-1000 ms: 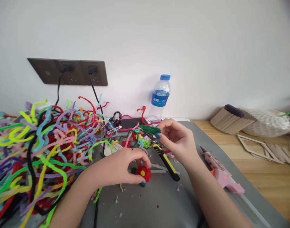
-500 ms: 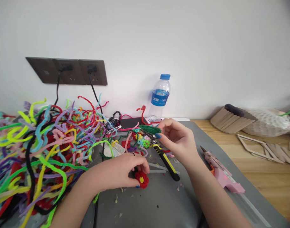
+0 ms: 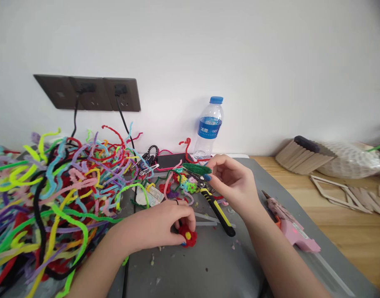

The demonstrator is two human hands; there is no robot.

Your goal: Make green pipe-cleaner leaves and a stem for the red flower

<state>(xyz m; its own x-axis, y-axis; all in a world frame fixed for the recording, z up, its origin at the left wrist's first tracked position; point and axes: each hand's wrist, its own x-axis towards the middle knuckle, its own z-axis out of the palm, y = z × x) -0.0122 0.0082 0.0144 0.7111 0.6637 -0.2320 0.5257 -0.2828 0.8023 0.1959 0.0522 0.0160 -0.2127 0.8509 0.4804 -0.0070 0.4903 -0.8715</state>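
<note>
My left hand (image 3: 174, 223) has its thumb and fingers closed around the edge of a red pipe-cleaner flower (image 3: 189, 236) with a yellow centre, low over the grey table. Between the thumb and fingers of my right hand (image 3: 228, 176) is a green pipe-cleaner leaf (image 3: 197, 168), its tip pointing left. Below that leaf lie pliers (image 3: 217, 211) with yellow and black handles. Small pipe-cleaner flowers (image 3: 192, 187), among them a green one, rest behind my left hand.
A heap of coloured pipe cleaners (image 3: 68, 198) covers the left side. A water bottle (image 3: 208, 128) stands by the wall near a phone (image 3: 171, 162). At right are a pink glue gun (image 3: 297, 231) and wooden sticks (image 3: 304, 155).
My left thumb and fingers have closed in on the red flower, which has shifted slightly right. My right hand holds the leaf in nearly the same place.
</note>
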